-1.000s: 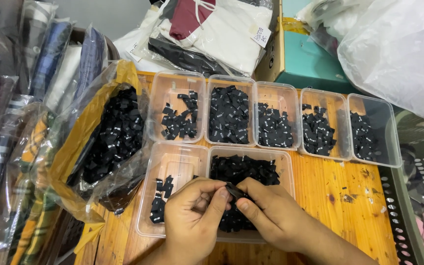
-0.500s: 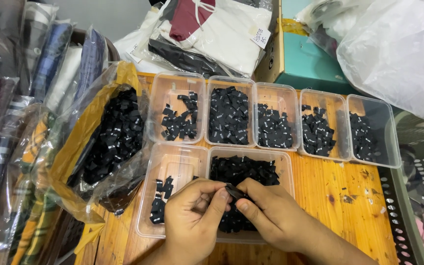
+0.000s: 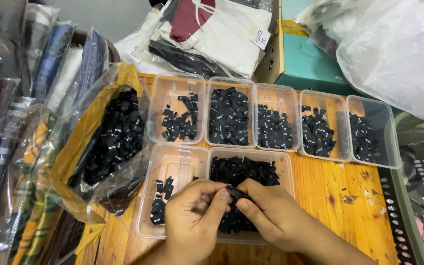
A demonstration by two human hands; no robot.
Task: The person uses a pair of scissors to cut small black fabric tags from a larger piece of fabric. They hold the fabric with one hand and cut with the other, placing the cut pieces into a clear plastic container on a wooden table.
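Single head view, looking steeply down and forward over the wooden table (image 3: 354,196). Close range: table fills centre frame, near edge cut off at bottom. Far side of table reaches the upper frame.

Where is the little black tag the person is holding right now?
The small black tag is pinched between the left hand and right hand, low in the head view, just above the near clear tray of black tags.

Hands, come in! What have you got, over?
Left hand and right hand both pinching one small black fabric label. Held above clear plastic tray of same labels. Nothing blocking.
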